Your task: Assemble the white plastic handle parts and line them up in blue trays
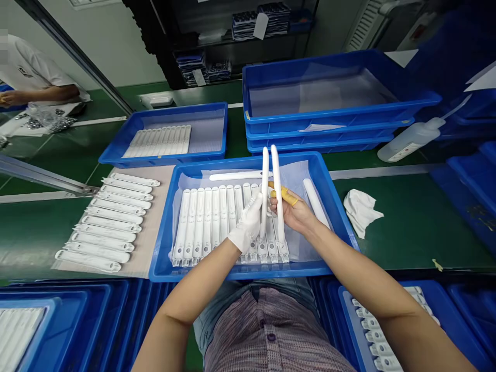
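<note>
Partly cut off, near bin [437, 292] is holding white parts [372, 330]; over middle tray [240, 271] of strips [209, 217], gloved left hand [248, 222] and right hand [296, 212] are each pinching an upright strip [264, 175].

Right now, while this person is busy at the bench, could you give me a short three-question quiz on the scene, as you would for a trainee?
1. True or false: the left hand wears a white glove.
2. The two white strips held upright in the hands are above which container? A) the blue tray B) a green bucket C) a cardboard box
3. Fill the gap: the crumpled white cloth lies on the green surface to the ___ of that tray.

Key: 1 true; 2 A; 3 right.
</note>
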Demonstrator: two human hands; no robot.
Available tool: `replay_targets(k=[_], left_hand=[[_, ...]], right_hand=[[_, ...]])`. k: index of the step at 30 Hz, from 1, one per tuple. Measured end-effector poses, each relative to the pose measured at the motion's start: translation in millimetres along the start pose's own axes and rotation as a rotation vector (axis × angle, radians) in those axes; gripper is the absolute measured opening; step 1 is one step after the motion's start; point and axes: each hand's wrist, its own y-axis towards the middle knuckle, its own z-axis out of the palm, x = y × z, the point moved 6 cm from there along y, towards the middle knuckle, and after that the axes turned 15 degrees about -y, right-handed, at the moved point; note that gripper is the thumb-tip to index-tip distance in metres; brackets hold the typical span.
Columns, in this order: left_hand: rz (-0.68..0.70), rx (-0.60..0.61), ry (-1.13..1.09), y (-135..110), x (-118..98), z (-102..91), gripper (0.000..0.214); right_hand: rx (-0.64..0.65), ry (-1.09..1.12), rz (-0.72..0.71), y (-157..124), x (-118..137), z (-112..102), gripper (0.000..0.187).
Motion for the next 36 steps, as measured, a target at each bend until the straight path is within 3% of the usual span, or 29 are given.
replay_targets(k=[3,7,11,17,21,27,31,36], left_hand=[[0.005,0.057,-0.127,-1,-4,5.5,0.038],[-0.21,0.092,-0.302,-7,-6,15.1,0.024],[-0.347,0.089,-0.369,-12,-10,19.9,0.036],[-0.319,0.052,-0.373,-10,-9,15.5,0.04],[-0.274,0.088,-0.337,-9,-10,13.4,0.042],[-0.07,0.159,-0.294,-2,-17,10.6,0.011],[-0.057,0.207,-0.275,-5,-18,14.4,0.015],[-0.075,0.315,-0.087,-17,-24,21.1,0.042]], right_hand=[[0.015,0.071,0.03,0,-5,4,0.02],[-0.024,0.245,0.086,-3,-10,2,0.018],[0.008,0.359,0.09,-5,-12,3,0.026],[0.066,0.422,0.141,-6,-12,2,0.024],[0.099,0.362,0.17,-7,-11,3,0.018],[0.097,0.187,0.007,-8,-14,-2,0.045],[0.08,0.024,-0.057,-9,-20,-4,0.05],[-0.152,-0.501,-0.499,-23,1,-9,0.04]])
